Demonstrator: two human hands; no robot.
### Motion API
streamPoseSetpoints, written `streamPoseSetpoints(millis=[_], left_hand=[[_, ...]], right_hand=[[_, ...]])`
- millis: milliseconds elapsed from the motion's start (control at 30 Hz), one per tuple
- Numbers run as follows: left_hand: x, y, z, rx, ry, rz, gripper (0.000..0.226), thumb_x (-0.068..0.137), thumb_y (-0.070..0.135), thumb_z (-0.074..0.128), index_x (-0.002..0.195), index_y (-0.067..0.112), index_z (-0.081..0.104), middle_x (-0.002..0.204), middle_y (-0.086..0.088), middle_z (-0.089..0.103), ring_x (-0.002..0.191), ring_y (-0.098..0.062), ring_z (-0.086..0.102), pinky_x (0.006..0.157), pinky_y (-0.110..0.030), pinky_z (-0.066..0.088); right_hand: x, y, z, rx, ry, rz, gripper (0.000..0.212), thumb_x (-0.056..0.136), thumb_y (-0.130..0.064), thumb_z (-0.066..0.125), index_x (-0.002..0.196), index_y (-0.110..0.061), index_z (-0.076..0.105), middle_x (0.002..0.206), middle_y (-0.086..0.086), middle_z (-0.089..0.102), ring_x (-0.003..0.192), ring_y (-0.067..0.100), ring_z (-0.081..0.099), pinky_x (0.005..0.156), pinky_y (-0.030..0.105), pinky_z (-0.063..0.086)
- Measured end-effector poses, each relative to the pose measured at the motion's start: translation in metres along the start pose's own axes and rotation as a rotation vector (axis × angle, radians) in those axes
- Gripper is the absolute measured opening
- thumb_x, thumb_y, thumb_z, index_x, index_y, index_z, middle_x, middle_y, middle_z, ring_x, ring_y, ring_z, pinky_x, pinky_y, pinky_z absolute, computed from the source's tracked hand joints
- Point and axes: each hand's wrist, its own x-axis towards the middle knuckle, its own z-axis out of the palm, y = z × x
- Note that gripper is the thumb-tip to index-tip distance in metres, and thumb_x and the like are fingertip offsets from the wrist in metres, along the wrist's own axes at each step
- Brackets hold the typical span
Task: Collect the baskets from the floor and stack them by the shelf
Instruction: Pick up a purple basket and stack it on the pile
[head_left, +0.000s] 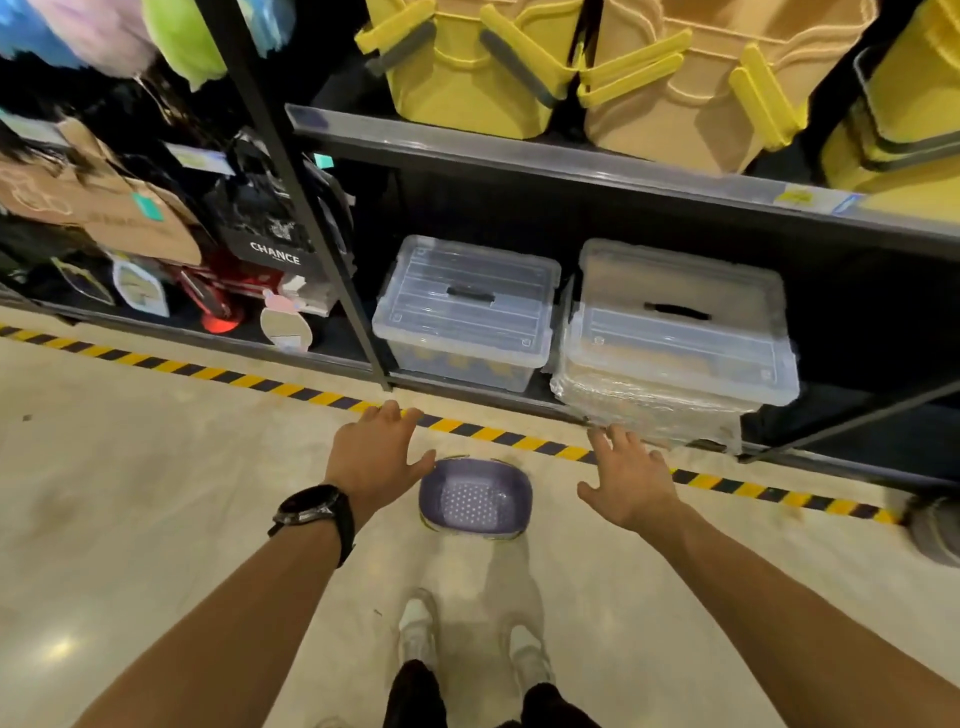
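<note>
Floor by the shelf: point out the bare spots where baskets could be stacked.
Bare floor lies left of the purple basket, bounded by the striped tape, and also right of it, under the right hand. The bottom shelf is crowded with clear bins.

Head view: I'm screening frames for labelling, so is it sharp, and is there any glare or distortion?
Head view: the purple basket and both hands, left and right, are motion-blurred; the floor shows glare at lower left; the shelf edge bows from wide-angle distortion.

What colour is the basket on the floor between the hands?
Purple, with a perforated bottom: the basket, seen clearly in the head view.
</note>
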Motion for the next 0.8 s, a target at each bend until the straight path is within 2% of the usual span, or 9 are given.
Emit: streamPoseSetpoints(millis=[167,300,567,700,800], left_hand=[[0.032,-0.043,0.038,0.06,-0.04,0.089,0.06,0.091,0.065,0.049,0.139,0.028,0.048,0.133,-0.002,0.056,0.121,-0.023,0.053,0.079,-0.037,0.052],[0.04,-0.072,0.078,0.019,-0.117,0.04,0.059,0.091,0.064,0.049,0.138,0.028,0.049,0.129,-0.002,0.057,0.114,-0.024,0.056,0.079,-0.038,0.052],[0.045,-0.097,0.183,0.111,-0.31,0.133,0.056,0.094,0.057,0.047,0.138,0.022,0.047,0.123,-0.004,0.056,0.108,-0.025,0.055,0.073,-0.035,0.046],[0.066,-0.099,0.237,0.116,-0.338,0.135,0.057,0.094,0.057,0.046,0.139,0.022,0.046,0.123,-0.003,0.057,0.106,-0.022,0.057,0.069,-0.033,0.044],[0.089,-0.1,0.283,0.088,-0.336,0.126,0.057,0.094,0.058,0.048,0.138,0.022,0.048,0.121,-0.003,0.058,0.105,-0.023,0.058,0.073,-0.035,0.051]], right_hand=[[0.03,-0.043,0.026,0.007,0.003,0.033,0.072,0.091,-0.052,0.053,0.149,-0.019,0.026,0.151,0.009,0.031,0.137,0.03,0.034,0.106,0.047,0.039],[0.045,-0.062,0.061,0.074,-0.046,0.069,0.074,0.092,-0.053,0.053,0.152,-0.02,0.025,0.156,0.008,0.027,0.14,0.029,0.032,0.107,0.047,0.039],[0.079,-0.06,0.159,0.048,-0.202,0.101,0.074,0.091,-0.052,0.054,0.151,-0.018,0.026,0.153,0.009,0.031,0.137,0.028,0.036,0.103,0.045,0.043],[0.113,-0.059,0.208,0.088,-0.226,0.113,0.074,0.091,-0.051,0.055,0.15,-0.017,0.027,0.151,0.008,0.033,0.135,0.028,0.038,0.102,0.044,0.043],[0.148,-0.057,0.247,0.151,-0.222,0.168,0.075,0.092,-0.049,0.057,0.151,-0.016,0.026,0.153,0.009,0.032,0.137,0.029,0.036,0.104,0.046,0.042]])
